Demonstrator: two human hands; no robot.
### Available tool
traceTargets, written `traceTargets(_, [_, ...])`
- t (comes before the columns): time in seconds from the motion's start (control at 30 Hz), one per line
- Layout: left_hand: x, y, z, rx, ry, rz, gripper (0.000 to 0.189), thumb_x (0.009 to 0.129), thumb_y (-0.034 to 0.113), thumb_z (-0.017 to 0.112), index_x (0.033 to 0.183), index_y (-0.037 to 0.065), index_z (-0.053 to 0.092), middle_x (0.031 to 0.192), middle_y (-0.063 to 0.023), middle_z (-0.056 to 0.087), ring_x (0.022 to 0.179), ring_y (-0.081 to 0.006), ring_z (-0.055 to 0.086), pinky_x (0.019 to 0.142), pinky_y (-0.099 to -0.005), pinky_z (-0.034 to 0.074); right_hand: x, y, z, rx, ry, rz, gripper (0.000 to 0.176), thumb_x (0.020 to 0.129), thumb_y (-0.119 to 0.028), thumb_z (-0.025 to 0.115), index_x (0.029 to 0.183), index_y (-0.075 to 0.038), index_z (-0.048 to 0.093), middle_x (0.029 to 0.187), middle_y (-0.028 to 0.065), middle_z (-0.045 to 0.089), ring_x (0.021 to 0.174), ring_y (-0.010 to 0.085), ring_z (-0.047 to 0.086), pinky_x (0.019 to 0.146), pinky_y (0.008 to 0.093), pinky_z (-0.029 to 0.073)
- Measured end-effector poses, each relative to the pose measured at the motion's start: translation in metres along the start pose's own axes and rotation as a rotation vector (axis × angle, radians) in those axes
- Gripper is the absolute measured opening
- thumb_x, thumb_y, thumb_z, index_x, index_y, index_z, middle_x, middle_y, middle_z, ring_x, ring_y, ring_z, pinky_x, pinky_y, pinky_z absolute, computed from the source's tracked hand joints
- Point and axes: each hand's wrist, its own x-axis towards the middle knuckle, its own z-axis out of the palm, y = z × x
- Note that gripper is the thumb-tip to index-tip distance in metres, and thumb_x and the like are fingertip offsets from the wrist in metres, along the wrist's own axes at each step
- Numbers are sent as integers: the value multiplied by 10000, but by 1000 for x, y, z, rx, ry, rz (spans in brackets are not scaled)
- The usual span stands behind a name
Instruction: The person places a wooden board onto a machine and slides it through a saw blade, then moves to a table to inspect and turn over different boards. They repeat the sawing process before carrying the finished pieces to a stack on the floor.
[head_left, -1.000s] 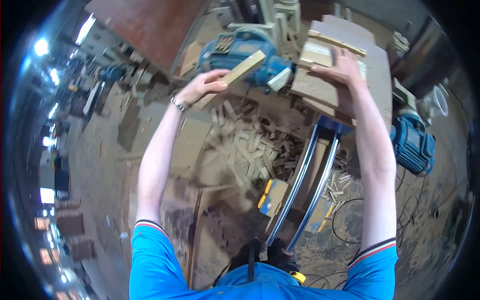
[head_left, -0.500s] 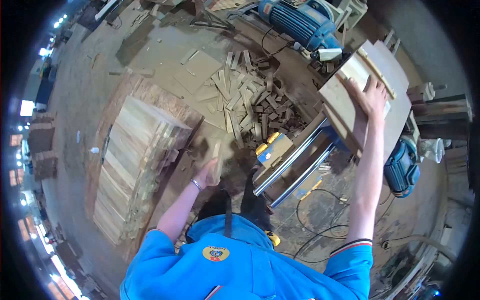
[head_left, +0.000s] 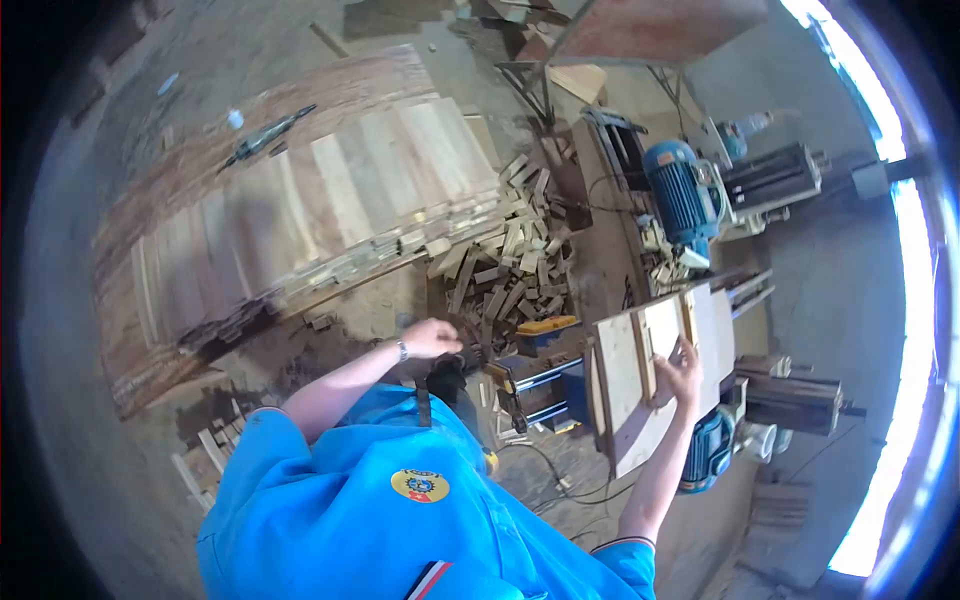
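My left hand (head_left: 432,339) is in front of my body, fingers curled in; no piece of wood shows in it. It is left of the loose pile of wood offcuts (head_left: 520,240). My right hand (head_left: 680,375) reaches out, thumb and fingers spread, resting on a pale wooden board (head_left: 640,425) on the machine's table. Narrow wooden strips (head_left: 643,355) are fixed across that board, and my fingers lie against and between them. Two shiny metal rails (head_left: 548,376) run from the board toward me.
A long, low stack of planks (head_left: 370,165) lies to the left, with a dark power tool (head_left: 270,135) behind it. Blue motors (head_left: 682,190) stand beyond and right of the board. Cables (head_left: 550,465) trail over the floor near my feet.
The wooden piece that was in my left hand is gone from it. My view has turned, bringing more of the plank stack in. My right hand remains on the board.
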Motion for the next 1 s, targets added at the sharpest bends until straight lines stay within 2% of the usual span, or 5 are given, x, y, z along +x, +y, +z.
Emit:
traceTargets(0.33, [-112, -38, -32, -49, 97, 166, 496, 881, 404, 733, 1160, -4, 695, 1069, -159, 757, 977, -289, 733, 852, -379, 561, -43, -67, 32, -6, -54, 15, 910, 675, -338, 879, 1435, 6, 514, 1269, 204, 633, 1118, 329, 614, 973, 425, 491])
traceTargets(0.53, [-146, 82, -28, -171, 193, 543, 666, 907, 506, 710, 1321, 1, 577, 1121, -135, 729, 984, -270, 717, 865, -388, 567, -51, -208, 24, 1069, -191, 54, 777, 932, -479, 542, 1515, 10, 384, 1316, 157, 605, 1133, 281, 626, 986, 414, 496])
traceTargets(0.6, [-157, 115, -18, -379, 414, 580, 994, 851, 547, 760, 1514, -37, 304, 1291, -249, 612, 1089, -342, 659, 962, -397, 527, -70, -312, 59, 1572, -672, -99, 816, 942, -544, 443, 1528, 15, 346, 1399, 197, 545, 1259, 343, 569, 1081, 475, 453])
traceTargets(0.8, [-229, 77, -64, -399, 844, 312, 849, 729, 364, 858, 1371, -34, 472, 1197, -249, 669, 1075, -330, 683, 950, -386, 541, -116, -445, 196, 1190, -500, -19, 699, 977, -446, 541, 1494, 2, 399, 1428, 192, 527, 1300, 343, 530, 1110, 486, 421])
traceTargets(1.0, [-318, 15, -81, -442, 1027, 252, 786, 724, 285, 845, 1366, -34, 523, 1248, -218, 665, 1129, -294, 668, 1005, -382, 514, -199, -555, 231, 1528, -1066, -137, 734, 1042, -612, 362, 1495, -38, 418, 1409, 160, 570, 1301, 287, 549, 1118, 439, 426])
